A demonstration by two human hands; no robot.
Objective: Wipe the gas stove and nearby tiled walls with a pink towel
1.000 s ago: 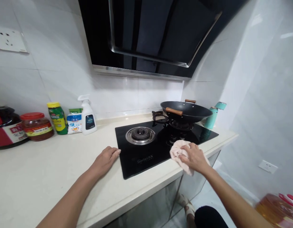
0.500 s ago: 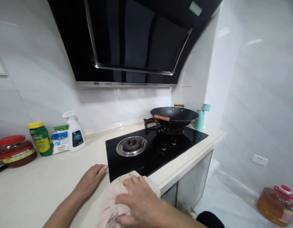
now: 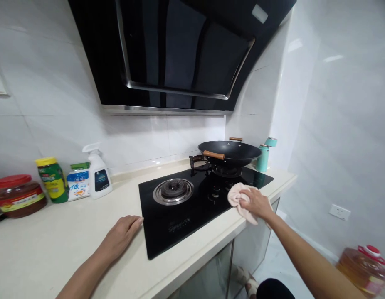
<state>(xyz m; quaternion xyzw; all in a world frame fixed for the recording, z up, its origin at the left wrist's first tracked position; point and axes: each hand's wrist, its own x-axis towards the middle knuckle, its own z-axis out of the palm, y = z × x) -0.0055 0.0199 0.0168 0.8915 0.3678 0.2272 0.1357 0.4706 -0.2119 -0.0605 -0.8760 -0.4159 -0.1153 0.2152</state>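
My right hand (image 3: 255, 203) presses a pale pink cloth (image 3: 238, 199) onto the front right edge of the black gas stove (image 3: 167, 222), close to its control knobs (image 3: 215, 192). The cloth is bunched under the fingers and overlaps the counter's front strip. My left hand (image 3: 122, 233) rests on the cream countertop, fingers laid forward, the tips at the stove's left edge. It holds nothing. A black wok (image 3: 231, 153) with wooden handles sits over the right burner, beyond the cloth. The left burner (image 3: 173, 191) is bare.
At the back left stand a red-lidded jar (image 3: 19, 197), a green yellow-capped bottle (image 3: 52, 179), a blue and white packet (image 3: 78, 185) and a spray bottle (image 3: 98, 176). A teal flask (image 3: 262, 158) stands beside the wok. The range hood (image 3: 180, 54) hangs above. An oil jug (image 3: 362, 270) is on the floor.
My right hand has carried the cloth from the stove's front left corner, rightward and away from me, to its front right edge. My left hand has stayed in place.
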